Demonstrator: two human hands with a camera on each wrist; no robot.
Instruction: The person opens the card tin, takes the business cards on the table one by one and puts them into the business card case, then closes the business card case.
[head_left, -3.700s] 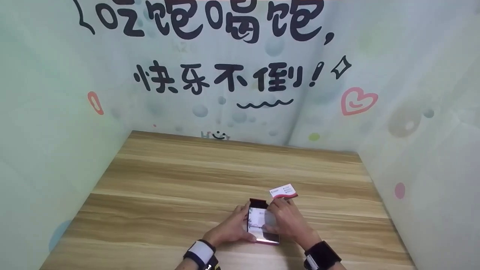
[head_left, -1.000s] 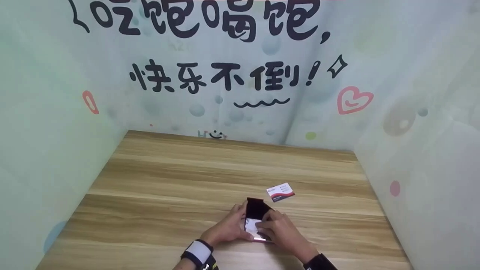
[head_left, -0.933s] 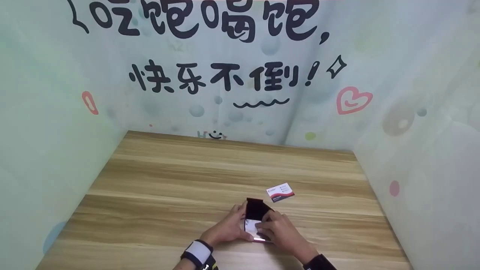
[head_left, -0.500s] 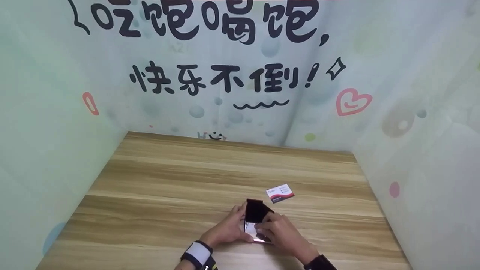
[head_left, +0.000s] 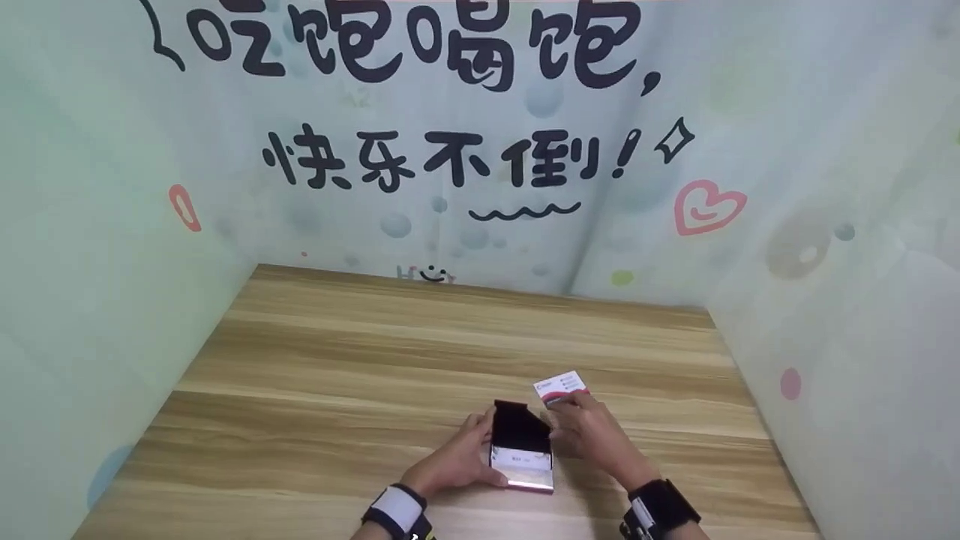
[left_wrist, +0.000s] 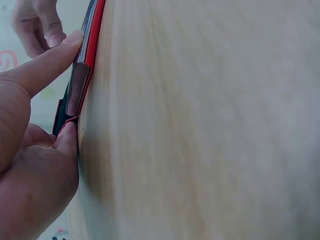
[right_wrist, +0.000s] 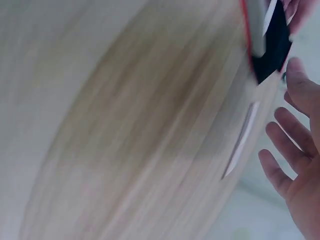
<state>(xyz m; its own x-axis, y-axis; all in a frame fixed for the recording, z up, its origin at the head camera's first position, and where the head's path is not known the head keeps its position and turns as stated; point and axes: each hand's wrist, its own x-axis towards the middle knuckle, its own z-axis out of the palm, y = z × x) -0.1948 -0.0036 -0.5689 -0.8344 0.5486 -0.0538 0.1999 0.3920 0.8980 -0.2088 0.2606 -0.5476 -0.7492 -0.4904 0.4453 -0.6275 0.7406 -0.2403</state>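
A business card case (head_left: 528,480) lies low on the table, its black-lined flap (head_left: 517,426) folded back. Inside the case sits a white card (head_left: 521,458), and the left wrist view shows a red outer edge (left_wrist: 94,45). My left hand (head_left: 454,459) grips the case along its left side, thumb on the near corner and fingers by the flap. Another business card (head_left: 556,383), white with a red and dark band, lies beyond the case. My right hand (head_left: 596,435) hovers by that card, partly covering it; the right wrist view shows its fingers (right_wrist: 287,131) spread, holding nothing.
The wood-grain table (head_left: 337,360) extends behind and to both sides of the hands. Printed fabric walls (head_left: 450,232) enclose it at the back, left and right. Both wrists wear straps (head_left: 664,506).
My right hand has left the inside of the case and moved up and right to the loose card. More of the case and its inner card shows. My left hand has kept its grip.
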